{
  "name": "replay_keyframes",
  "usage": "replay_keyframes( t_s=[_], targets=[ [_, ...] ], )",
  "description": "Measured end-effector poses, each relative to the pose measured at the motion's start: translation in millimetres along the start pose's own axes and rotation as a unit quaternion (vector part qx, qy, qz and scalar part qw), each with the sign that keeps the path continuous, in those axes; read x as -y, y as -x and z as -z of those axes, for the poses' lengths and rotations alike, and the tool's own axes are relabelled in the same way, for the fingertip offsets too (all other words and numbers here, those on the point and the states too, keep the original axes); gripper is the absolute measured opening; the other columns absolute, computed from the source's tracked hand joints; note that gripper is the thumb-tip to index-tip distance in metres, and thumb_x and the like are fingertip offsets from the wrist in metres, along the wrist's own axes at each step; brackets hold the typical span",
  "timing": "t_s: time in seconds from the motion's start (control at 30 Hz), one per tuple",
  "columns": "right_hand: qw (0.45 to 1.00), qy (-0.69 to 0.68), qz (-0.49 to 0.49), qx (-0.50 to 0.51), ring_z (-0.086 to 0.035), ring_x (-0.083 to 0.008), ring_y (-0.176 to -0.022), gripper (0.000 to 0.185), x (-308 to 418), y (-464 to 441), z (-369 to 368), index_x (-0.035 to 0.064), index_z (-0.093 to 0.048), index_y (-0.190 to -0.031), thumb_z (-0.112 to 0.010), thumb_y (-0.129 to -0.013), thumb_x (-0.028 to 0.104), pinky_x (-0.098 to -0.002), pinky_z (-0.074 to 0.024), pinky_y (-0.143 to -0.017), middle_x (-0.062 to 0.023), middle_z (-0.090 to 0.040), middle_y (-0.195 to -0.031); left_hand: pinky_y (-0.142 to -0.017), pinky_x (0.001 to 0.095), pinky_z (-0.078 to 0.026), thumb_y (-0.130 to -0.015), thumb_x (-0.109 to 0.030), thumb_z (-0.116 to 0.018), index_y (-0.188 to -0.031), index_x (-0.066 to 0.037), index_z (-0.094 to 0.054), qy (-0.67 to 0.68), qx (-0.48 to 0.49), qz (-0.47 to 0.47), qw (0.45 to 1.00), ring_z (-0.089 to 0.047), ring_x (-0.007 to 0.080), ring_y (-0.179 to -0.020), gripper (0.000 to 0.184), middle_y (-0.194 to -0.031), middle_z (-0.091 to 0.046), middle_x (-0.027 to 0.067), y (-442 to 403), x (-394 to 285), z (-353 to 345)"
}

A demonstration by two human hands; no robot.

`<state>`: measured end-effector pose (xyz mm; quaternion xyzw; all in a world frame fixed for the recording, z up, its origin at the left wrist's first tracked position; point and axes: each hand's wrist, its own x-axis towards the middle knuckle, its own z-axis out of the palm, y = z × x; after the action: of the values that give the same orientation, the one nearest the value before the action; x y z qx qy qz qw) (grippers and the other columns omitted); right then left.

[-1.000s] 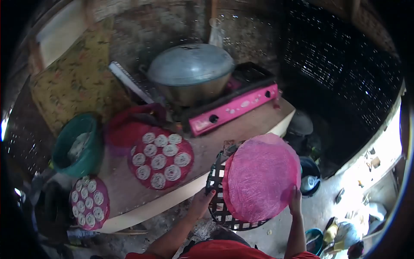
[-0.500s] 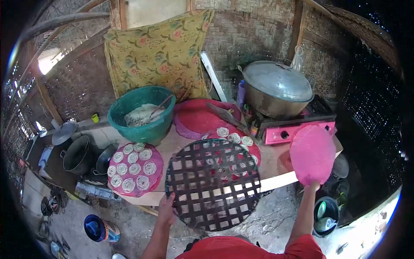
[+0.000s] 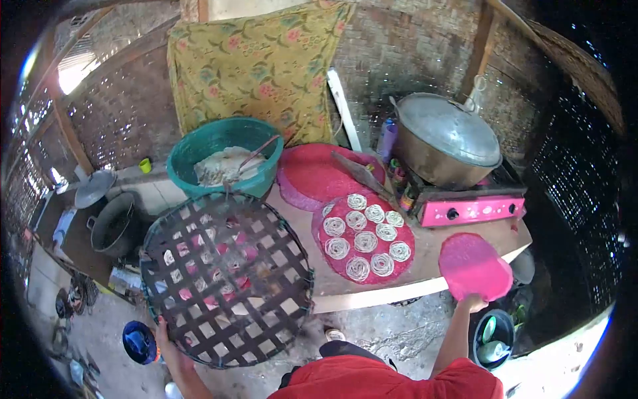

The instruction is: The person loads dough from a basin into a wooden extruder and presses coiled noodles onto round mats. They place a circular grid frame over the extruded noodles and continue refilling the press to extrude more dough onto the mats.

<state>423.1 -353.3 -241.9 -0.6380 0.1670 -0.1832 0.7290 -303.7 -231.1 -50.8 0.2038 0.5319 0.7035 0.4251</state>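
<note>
Farther left now, my left hand (image 3: 174,349) is pinching the woven tray (image 3: 259,271), exposing white coils (image 3: 365,241). My right hand (image 3: 473,304) is pinching a pink disc (image 3: 475,266).

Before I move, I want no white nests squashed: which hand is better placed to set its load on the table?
Probably the right hand: its pink sheet is near bare tabletop by the stove. The left hand's wide woven tray overlaps nests in this view.

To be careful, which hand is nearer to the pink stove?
Right: the right hand is in front of the pink stove; the left hand is far left, at the woven tray.
</note>
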Motion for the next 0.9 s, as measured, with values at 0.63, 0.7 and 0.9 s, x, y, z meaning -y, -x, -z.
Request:
replay_keyframes(
  t_s=[0.63,0.7,0.9],
  targets=[
    [0.497,0.254,0.469,0.684,-0.055,-0.0296,-0.089,0.021,61.5,336.1,-86.4,0.0113,-0.066,-0.081,-0.072,-0.066,0.024,-0.0426,-0.0422,-0.081,-0.0126,-0.058,-0.09,-0.038,0.0239,-0.048,-0.088,-0.037,-0.055,-0.105,-0.006,-0.055,-0.044,0.079,0.097,0.991,-0.059,0.0101,-0.056,0.036,-0.086,-0.063,0.003,15.4,51.2,11.1],
    [0.449,0.258,0.548,0.657,-0.052,-0.0286,-0.095,0.027,73.1,367.6,-68.3,0.0144,-0.066,-0.08,-0.072,-0.067,0.038,-0.0441,-0.0391,-0.083,-0.0097,-0.056,-0.096,-0.039,0.0243,-0.048,-0.088,-0.037,-0.055,-0.106,-0.006,-0.055,-0.065,0.069,0.087,0.992,-0.059,0.0106,-0.056,0.036,-0.085,-0.062,0.0032,23.2,40.1,18.2],
    [0.402,0.313,0.584,0.632,-0.05,-0.0268,-0.101,0.033,48.1,376.2,-72.9,0.0141,-0.067,-0.088,-0.069,-0.068,0.041,-0.0455,-0.0361,-0.088,-0.0066,-0.057,-0.099,-0.039,0.028,-0.053,-0.09,-0.029,-0.053,-0.105,-0.006,-0.049,-0.031,0.054,0.113,0.992,-0.06,0.0146,-0.054,0.027,-0.081,-0.058,0.006,33.9,43.8,31.9]
  ],
)
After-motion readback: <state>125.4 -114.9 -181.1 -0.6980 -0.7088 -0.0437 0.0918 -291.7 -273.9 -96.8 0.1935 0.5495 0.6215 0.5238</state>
